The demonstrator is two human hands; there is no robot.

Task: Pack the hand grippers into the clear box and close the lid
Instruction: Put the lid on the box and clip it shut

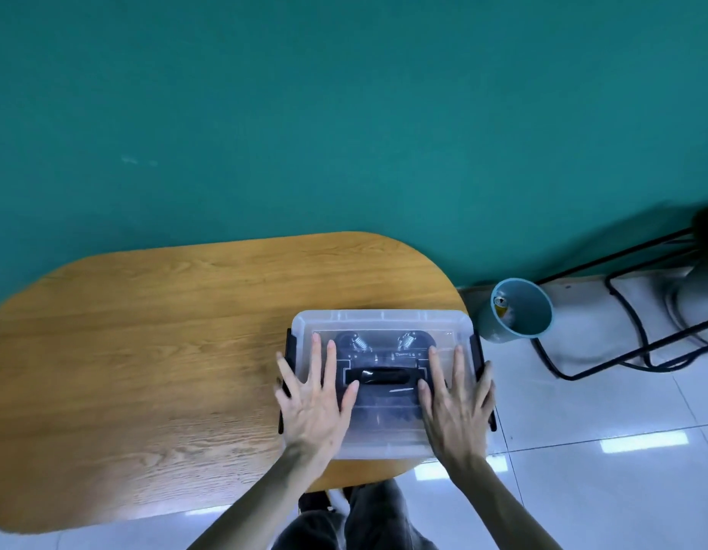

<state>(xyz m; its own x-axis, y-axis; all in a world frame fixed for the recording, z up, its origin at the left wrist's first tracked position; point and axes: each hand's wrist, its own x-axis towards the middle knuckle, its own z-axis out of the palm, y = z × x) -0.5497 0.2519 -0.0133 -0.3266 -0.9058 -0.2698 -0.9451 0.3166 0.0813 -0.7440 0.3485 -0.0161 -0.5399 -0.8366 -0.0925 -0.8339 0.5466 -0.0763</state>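
Clear box (384, 323) sits at the right end of the wooden table (165, 351), near its front edge. Long axis runs left to right across the view. Lid (378, 438) is on top, lying flat. Black carry handle (378, 377) in the lid's middle runs the same way as the box. Black latches: one on the left short side (290, 345), one on the right (474, 347); cannot tell whether they are snapped.

Hand grippers (384, 345) inside, seen through the lid toward the far side: dark bodies, two metal springs side by side. Which way their handles point is unclear through the plastic.

Left hand (314, 406) flat on the lid's left part, fingers spread wide, palm down, gripping nothing. Right hand (457, 406) flat on the lid's right part, fingers apart likewise, outer fingers over the right edge.

Teal wall behind. On the tiled floor to the right, a light blue bin (519, 311) and a black metal frame (622, 323).
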